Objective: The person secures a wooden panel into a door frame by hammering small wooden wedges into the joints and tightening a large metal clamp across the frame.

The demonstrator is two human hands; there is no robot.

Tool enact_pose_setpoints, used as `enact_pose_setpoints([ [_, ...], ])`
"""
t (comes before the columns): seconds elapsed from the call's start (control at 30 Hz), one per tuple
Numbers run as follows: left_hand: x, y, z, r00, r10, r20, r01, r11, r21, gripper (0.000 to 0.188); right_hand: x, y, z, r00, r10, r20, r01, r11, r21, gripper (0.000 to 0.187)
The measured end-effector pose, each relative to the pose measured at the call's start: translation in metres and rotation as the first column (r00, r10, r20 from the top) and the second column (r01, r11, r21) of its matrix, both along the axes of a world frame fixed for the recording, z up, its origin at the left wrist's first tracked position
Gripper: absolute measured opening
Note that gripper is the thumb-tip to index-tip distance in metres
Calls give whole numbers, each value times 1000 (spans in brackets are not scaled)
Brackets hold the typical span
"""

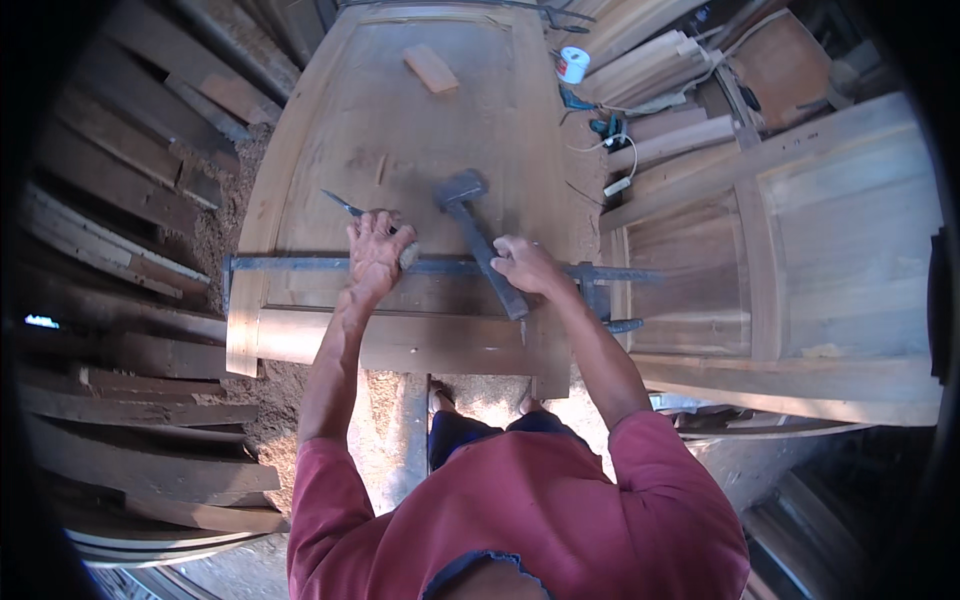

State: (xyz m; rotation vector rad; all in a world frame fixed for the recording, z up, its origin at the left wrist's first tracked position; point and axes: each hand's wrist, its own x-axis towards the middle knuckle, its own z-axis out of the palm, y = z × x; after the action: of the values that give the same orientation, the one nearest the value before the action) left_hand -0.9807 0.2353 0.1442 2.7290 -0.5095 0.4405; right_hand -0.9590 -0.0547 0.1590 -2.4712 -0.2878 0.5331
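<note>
My left hand [376,250] is closed over the wooden door panel [340,110], beside the metal bar clamp [305,264]. A slim, dark, pointed tool [343,204] sticks out past its fingers; a pale lump shows by the thumb side. A hammer [480,240] with a dark block head and long handle lies slanted across the clamp bar, its head away from me. My right hand [525,265] is curled with its fingertips against or right beside the hammer handle. What is inside those fingers is hidden. A small wooden peg [381,168] lies beyond my left hand.
A flat wood block [431,69] lies toward the panel's far end. Stacked boards [120,200] line the left side above wood shavings. At right are a white tin [572,65], a power strip with cable [617,186] and another framed door [760,260].
</note>
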Motion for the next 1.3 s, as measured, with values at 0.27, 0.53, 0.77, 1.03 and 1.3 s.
enact_pose_setpoints([
  [0.27, 73, -60, -62, 990, 91, -110, -52, 946, 320, 51, -71, -278, -5, 981, -190, 39, 194, 954, -231, 43],
  [0.53, -36, -152, -49, 901, -72, -428, -292, 628, -721, 23, -38, -297, -79, 739, 288, -609, -532, 804, -266, 40],
  [0.77, -206, -288, -35, 81, -670, -738, -591, 564, -577, 24, -23, -287, -120, 592, 313, -743, -550, 831, -88, 47],
  [1.03, -268, -244, -78, 94, -555, -827, -787, 467, -403, 36, -54, -287, -91, 820, 411, -399, -543, 778, -316, 41],
  [1.3, -287, -261, -106, 112, -310, -944, -370, 868, -330, 56, -78, -281, -76, 941, 255, -223, -336, 790, -514, 35],
])
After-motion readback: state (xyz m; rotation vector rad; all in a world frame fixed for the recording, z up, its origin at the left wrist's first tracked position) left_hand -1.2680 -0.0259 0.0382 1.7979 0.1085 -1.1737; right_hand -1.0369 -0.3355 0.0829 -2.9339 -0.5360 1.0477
